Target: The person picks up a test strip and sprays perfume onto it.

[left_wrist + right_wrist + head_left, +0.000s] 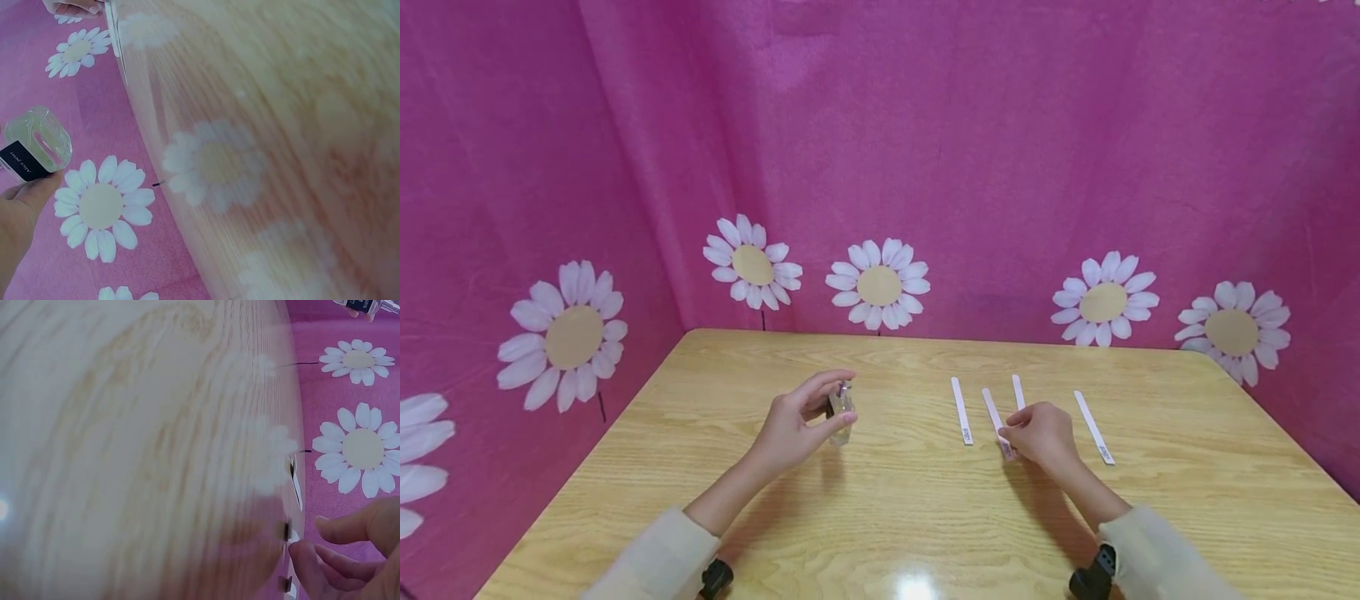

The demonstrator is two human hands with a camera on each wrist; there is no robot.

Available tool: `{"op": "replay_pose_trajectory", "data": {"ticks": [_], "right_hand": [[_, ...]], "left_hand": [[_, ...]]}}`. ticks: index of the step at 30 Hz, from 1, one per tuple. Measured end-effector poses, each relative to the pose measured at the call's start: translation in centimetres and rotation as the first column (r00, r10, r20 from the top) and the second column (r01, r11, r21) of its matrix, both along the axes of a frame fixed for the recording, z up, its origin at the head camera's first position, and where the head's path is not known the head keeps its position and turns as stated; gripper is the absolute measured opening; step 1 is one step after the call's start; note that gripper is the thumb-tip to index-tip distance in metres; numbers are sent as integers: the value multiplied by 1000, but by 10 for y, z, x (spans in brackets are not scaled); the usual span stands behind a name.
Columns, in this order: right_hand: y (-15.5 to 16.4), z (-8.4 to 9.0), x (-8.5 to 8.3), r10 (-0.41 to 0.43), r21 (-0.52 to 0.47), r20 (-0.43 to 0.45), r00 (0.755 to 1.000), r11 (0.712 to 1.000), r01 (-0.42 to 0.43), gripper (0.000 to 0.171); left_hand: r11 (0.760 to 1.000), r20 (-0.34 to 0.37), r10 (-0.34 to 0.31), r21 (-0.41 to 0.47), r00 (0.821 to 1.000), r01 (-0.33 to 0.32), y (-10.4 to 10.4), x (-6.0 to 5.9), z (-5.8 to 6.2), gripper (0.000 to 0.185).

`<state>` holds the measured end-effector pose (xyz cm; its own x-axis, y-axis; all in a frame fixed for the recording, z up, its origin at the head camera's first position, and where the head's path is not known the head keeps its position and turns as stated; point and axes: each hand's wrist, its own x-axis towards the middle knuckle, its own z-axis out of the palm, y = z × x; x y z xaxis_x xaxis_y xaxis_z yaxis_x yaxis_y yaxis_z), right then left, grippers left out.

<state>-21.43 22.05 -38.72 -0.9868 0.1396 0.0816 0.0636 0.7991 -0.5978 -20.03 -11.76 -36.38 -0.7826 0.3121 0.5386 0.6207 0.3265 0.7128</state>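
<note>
Left hand (793,429) has its fingers wrapped round a small glass bottle (841,412), mid-table (880,517). Right hand (1037,433) pinches a paper strip (997,423), one of four lying toward the table's far edge.

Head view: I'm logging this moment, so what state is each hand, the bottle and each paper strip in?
Left hand: grips the bottle, lifted off the table.
Bottle: clear, upright, held above the table; dark label.
Right hand: fingertips pinch the near end of the second strip.
Second strip: flat on the table, pinched at its near end.
First strip: flat, untouched.
Third strip: flat, partly behind the right hand.
Fourth strip: flat, untouched.
</note>
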Motion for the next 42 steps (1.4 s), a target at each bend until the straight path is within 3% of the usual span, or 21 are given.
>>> {"op": "replay_pose_trajectory", "data": {"ticks": [7,12,16,21,29,42], "right_hand": [[-3,5,1,54,36,-43,998,998,-53,18],[-13,2,-1,134,-2,-32,990,991,-134,16],[-21,-2,-5,149,-30,-21,989,988,-150,17],[-31,-5,-14,103,-63,6,995,993,-103,19],[-40,-11,-23,41,-9,13,999,999,-41,24],[-43,-10,-24,21,11,-8,1000,1000,-21,12]], "left_hand": [[1000,-5,-1,-12,1000,1,1,0,1,46],[1000,-14,-4,-9,1000,4,1,0,1,46],[1000,-12,0,-15,1000,-1,1,2,3,46],[1000,3,17,-20,1000,-17,-1,2,3,46],[1000,10,19,-16,1000,-19,-2,3,2,47],[999,-60,48,-2,997,-48,-4,0,2,48]]}}
